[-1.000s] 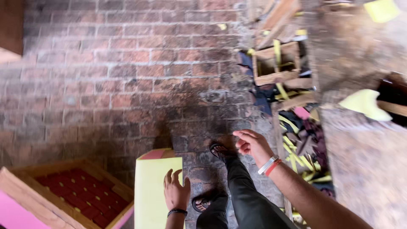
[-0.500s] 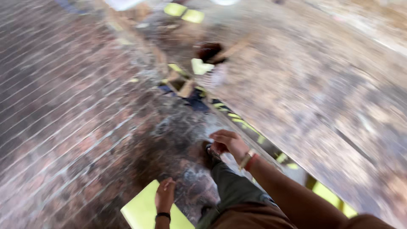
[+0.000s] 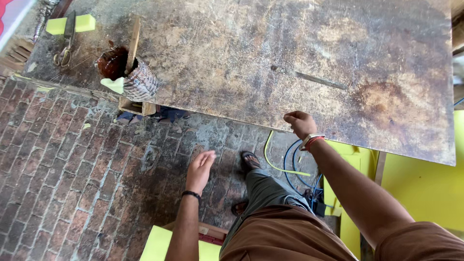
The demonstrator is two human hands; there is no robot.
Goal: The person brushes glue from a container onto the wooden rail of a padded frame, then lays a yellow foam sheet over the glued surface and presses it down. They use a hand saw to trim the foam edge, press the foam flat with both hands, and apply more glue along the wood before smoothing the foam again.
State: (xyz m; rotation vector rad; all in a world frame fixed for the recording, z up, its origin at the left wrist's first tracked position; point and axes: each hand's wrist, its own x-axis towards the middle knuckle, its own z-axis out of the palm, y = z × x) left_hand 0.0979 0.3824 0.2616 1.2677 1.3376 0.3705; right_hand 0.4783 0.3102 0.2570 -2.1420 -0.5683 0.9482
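Observation:
My left hand (image 3: 200,170) hangs open over the brick floor (image 3: 72,174), fingers apart, holding nothing. My right hand (image 3: 300,123) rests at the front edge of a worn, stained worktable (image 3: 270,53), fingers loosely curled with nothing visible in them. On the table's left part stands a woven pot of dark liquid (image 3: 126,72) with a wooden stick (image 3: 133,43) in it. A thin metal rod (image 3: 309,77) lies on the table beyond my right hand.
Scissors (image 3: 65,41) and a yellow-green foam block (image 3: 72,24) lie at the table's far left corner. Blue and yellow cables (image 3: 290,164) trail on the floor under the table. Yellow boards (image 3: 425,188) stand at the right; another yellow sheet (image 3: 159,244) lies by my legs.
The view has swung from the brick floor and crates up to the worktable. My right hand has come to the table's edge; my left hand has lifted off the yellow sheet.

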